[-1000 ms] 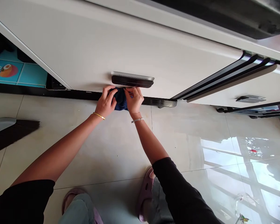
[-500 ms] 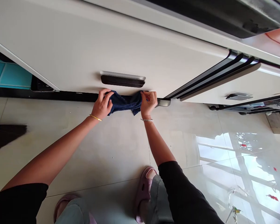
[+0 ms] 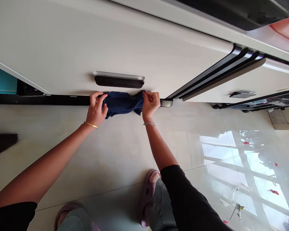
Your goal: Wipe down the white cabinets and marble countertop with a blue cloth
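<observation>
A dark blue terry cloth (image 3: 122, 103) is being gripped at its ends by the left hand (image 3: 95, 110) and right hand (image 3: 150, 104), stretched just below the long black recessed handle (image 3: 119, 81) of the white cabinet door (image 3: 62, 48).

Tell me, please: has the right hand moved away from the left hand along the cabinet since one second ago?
Yes. The right hand now lies beyond the right end of the drawer handle; earlier it was below it, touching the left hand. The blue cloth is spread out.
</observation>
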`<action>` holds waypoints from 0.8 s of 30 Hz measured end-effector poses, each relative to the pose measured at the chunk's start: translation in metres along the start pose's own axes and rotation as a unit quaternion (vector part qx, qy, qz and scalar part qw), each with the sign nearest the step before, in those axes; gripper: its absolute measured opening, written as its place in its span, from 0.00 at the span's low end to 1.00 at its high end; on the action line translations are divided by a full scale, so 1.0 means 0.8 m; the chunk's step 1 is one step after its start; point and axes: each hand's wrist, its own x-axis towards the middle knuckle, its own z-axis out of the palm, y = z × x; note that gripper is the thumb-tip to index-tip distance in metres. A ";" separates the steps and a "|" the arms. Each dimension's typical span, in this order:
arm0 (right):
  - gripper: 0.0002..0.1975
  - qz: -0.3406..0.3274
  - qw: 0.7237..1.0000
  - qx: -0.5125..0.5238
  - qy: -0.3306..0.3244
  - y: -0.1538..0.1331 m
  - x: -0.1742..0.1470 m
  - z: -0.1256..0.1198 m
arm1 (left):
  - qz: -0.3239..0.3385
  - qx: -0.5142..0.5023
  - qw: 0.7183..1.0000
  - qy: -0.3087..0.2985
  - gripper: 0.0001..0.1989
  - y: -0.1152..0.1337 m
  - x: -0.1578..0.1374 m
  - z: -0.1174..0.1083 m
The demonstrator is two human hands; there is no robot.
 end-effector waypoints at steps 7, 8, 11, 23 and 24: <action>0.14 -0.045 0.997 -0.049 -0.040 -0.010 -0.004 0.008 | 0.003 -0.005 1.000 0.008 0.22 0.000 -0.001 0.005; 0.14 -0.039 0.998 -0.045 -0.024 -0.010 -0.002 0.005 | 0.011 0.002 1.000 0.009 0.22 0.000 -0.001 0.004; 0.14 -0.053 0.998 -0.014 -0.035 -0.010 -0.001 0.006 | 0.016 0.018 0.999 0.023 0.22 0.000 -0.002 0.001; 0.16 0.004 0.997 -0.057 0.054 0.027 0.000 -0.023 | -0.055 0.012 0.997 0.061 0.01 0.001 0.016 -0.012; 0.16 0.010 0.997 -0.060 0.054 0.024 -0.004 -0.019 | -0.059 0.015 0.996 0.072 0.02 0.000 0.016 -0.010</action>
